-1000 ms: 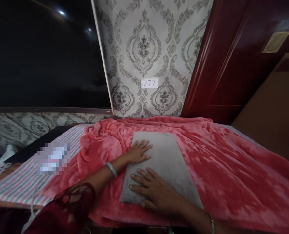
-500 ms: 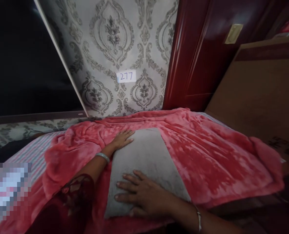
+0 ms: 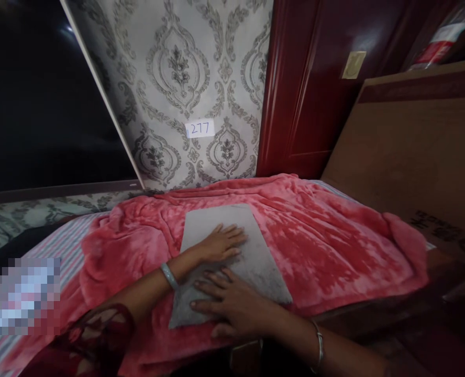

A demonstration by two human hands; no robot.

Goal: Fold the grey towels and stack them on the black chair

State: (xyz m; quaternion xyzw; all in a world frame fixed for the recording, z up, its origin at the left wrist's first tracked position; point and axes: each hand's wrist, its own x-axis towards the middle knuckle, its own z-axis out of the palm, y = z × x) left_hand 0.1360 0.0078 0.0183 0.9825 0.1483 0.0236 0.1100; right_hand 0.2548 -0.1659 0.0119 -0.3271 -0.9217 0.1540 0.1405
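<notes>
A flat grey rectangular piece [image 3: 217,217], with a slightly fuzzy surface like cloth or a mat, lies on a rumpled pink-red plush blanket [image 3: 319,246]. My left hand [image 3: 224,243] rests flat on the middle of the grey piece, fingers spread and pointing right. Closer to me, my right hand [image 3: 236,303] lies over the near part, its fingers stretched out to the left. Neither hand holds anything. Part of the grey piece's near edge is covered by my right hand and wrist.
Striped cloth [image 3: 65,241] shows beneath the blanket at the left. A dark screen [image 3: 47,99] stands at the back left, against patterned wallpaper [image 3: 177,68] bearing a paper label [image 3: 200,128]. At the right are a large cardboard box [image 3: 417,141] and a plastic bottle [image 3: 440,44].
My left hand has moved from the grey piece's far left edge to its middle. My right hand stays on the near part. The view has shifted slightly.
</notes>
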